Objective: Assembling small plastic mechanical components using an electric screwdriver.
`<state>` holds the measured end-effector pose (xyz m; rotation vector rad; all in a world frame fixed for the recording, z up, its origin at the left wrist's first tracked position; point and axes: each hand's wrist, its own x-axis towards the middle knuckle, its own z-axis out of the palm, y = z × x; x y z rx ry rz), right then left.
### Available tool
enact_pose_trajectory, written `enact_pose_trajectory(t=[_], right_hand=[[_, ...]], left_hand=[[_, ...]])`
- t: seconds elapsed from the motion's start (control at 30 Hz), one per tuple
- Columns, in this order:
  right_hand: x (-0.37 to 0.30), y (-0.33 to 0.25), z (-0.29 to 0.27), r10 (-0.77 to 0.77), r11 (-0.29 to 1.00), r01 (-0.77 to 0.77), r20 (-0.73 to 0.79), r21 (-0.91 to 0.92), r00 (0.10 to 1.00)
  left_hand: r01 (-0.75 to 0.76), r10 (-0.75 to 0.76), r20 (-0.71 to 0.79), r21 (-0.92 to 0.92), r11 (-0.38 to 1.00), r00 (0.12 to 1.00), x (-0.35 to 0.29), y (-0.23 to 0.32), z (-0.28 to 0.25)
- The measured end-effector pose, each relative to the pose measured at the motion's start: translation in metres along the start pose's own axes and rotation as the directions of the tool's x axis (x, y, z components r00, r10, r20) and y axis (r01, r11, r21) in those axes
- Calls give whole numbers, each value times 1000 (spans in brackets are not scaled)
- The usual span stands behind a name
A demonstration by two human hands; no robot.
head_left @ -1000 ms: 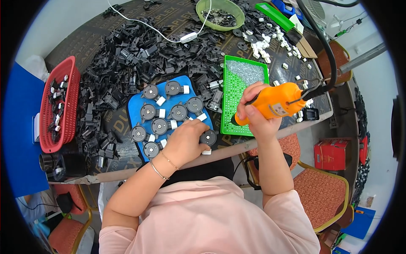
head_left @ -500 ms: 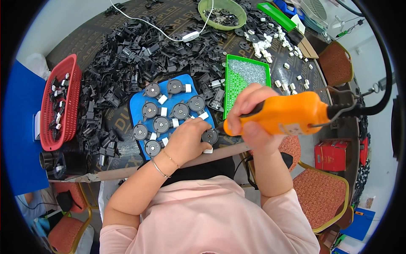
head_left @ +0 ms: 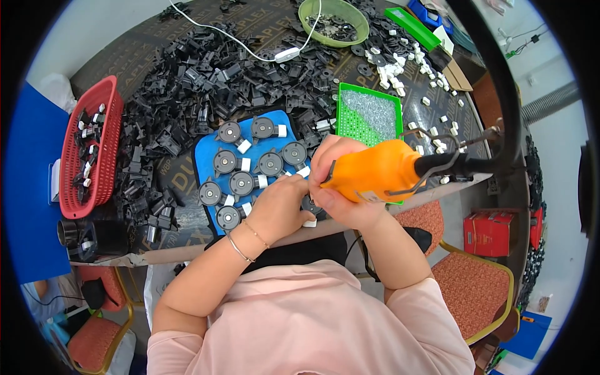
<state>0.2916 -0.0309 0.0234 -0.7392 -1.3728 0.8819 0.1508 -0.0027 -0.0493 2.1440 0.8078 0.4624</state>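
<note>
My right hand (head_left: 340,181) is wrapped round an orange electric screwdriver (head_left: 381,172) hung from a black cable. Its tip is hidden by my hands, over a black round-topped part (head_left: 307,205) with a white tab (head_left: 310,223). That part is held near the table edge by the closed fingers of my left hand (head_left: 282,203). Several similar assemblies, among them a grey-topped one (head_left: 241,184), sit on a blue mat (head_left: 206,153) left of and beyond my left hand.
A green tray (head_left: 339,119) holds small silvery screws. Loose black plastic parts (head_left: 187,81) are heaped beyond the mat. A red basket (head_left: 112,137) stands at the left, a yellowish bowl (head_left: 362,28) at the back. White pieces (head_left: 390,72) lie scattered to the right.
My right hand and the screwdriver have moved left, in against my left hand. The screwdriver is tilted more upright. The left hand keeps its hold on the part.
</note>
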Motion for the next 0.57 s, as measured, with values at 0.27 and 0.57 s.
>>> enact_pose_trajectory(t=[0.27,0.57], right_hand=[[12,-13,-18,8,968,-24,64,251,998],[-2,-12,-74,1,999,18,-339,52,941]], left_hand=[[-8,7,17,64,998,1000,-3,9,-7],[42,53,-225,398,916,973,19,13,-43]])
